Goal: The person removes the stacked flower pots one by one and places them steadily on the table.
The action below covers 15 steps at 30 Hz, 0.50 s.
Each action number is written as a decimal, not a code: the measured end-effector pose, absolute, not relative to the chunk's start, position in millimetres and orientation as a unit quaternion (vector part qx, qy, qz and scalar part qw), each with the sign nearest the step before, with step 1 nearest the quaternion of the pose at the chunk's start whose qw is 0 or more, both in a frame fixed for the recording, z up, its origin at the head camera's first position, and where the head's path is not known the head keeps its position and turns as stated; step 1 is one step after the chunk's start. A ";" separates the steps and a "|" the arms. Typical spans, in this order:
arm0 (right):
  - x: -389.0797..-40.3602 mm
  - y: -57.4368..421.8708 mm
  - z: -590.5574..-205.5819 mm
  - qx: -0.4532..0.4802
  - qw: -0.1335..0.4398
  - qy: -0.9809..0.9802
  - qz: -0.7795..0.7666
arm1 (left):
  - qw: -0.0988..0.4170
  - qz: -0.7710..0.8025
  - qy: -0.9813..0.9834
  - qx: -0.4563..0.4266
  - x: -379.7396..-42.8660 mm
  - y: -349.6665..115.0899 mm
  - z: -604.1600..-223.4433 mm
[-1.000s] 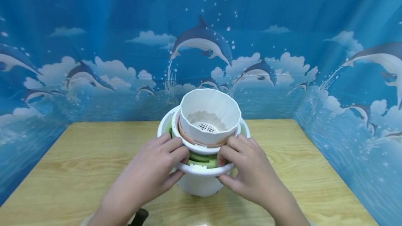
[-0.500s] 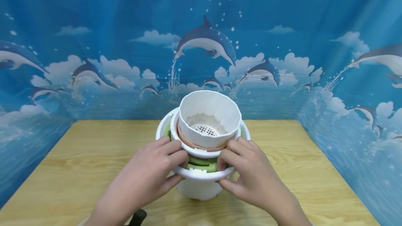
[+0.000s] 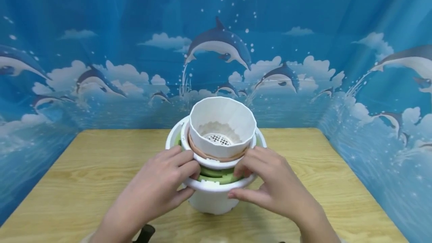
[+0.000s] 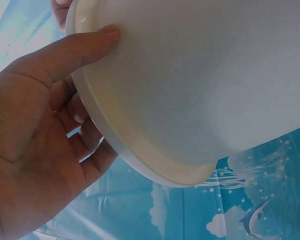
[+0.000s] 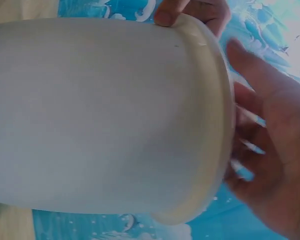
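Observation:
A nested stack of flower pots stands upright in the head view. The large outer white pot (image 3: 213, 201) has a wide rim; green pots (image 3: 221, 179), a smaller white pot (image 3: 214, 165), a terracotta-coloured pot (image 3: 221, 159) and an innermost faceted white pot (image 3: 233, 113) with a mesh bottom sit inside it. My left hand (image 3: 162, 177) grips the outer rim at front left, thumb below and fingers over the top. At front right, the fingers of my right hand (image 3: 271, 179) lie over that rim. The right wrist view shows its thumb (image 5: 260, 70) apart from the rim.
The stack stands on a wood-grain table (image 3: 101, 168). A dark, rod-shaped end (image 3: 146, 232) shows beside the left forearm at the bottom. A blue dolphin-print curtain (image 3: 128, 18) encloses the table's back and sides.
The right thumb has come away from the underside of the outer rim, and the right hand has loosened. The left hand keeps its hold; the stack stays nested.

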State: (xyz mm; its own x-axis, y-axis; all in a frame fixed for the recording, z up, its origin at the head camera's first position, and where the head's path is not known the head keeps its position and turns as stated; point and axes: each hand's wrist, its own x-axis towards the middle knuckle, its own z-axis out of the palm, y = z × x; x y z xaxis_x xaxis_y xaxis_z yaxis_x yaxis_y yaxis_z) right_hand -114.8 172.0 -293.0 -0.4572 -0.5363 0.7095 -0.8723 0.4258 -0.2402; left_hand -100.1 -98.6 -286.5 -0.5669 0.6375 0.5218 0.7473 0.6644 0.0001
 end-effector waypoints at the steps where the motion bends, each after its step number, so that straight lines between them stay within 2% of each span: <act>1: -116.3 171.0 -292.3 0.442 0.300 -0.782 0.322 | 0.246 -0.111 -0.879 -0.394 -100.2 -98.7 -286.5; 6: -122.7 162.2 -288.7 0.417 0.460 -0.694 0.364 | 0.235 -0.110 -0.885 -0.388 -99.9 -98.6 -285.6; 8: -123.9 159.8 -287.7 0.400 0.497 -0.680 0.362 | 0.230 -0.110 -0.887 -0.385 -99.6 -98.5 -284.9; 10: -124.5 158.7 -287.4 0.388 0.505 -0.686 0.352 | 0.228 -0.109 -0.888 -0.385 -99.4 -98.4 -284.2; 15: -127.8 157.6 -290.8 0.389 0.476 -0.716 0.332 | 0.226 -0.108 -0.888 -0.385 -98.7 -98.6 -283.9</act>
State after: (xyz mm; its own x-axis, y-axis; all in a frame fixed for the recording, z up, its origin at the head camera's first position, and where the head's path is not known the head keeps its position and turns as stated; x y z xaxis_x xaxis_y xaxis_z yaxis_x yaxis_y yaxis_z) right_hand -127.8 157.6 -290.8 -0.2448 -0.2409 0.9392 -0.8727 0.4768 -0.1051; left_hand -98.7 -98.6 -283.9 -0.6016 0.6355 0.4840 0.7327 0.6804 0.0173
